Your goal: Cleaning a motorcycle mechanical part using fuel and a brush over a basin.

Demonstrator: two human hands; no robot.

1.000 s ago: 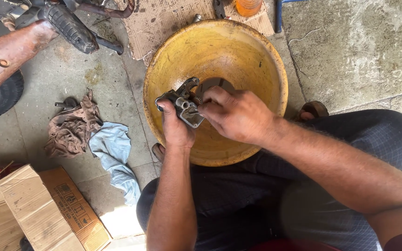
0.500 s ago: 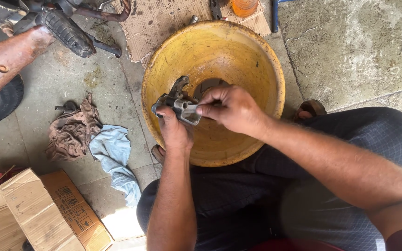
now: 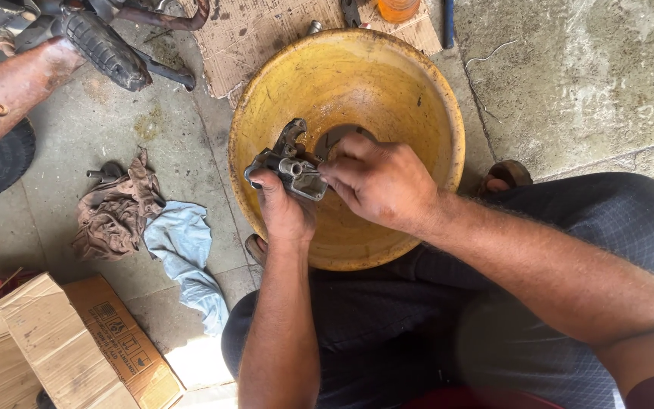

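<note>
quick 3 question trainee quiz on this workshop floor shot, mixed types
1. True or false: both hands grip the grey metal part over the yellow basin.
2. Which hand wraps the part from below? A) left hand B) right hand
3. What lies on the floor beside the brown rag, nearer the cardboard box?

Key
1. True
2. A
3. A light blue cloth
</note>
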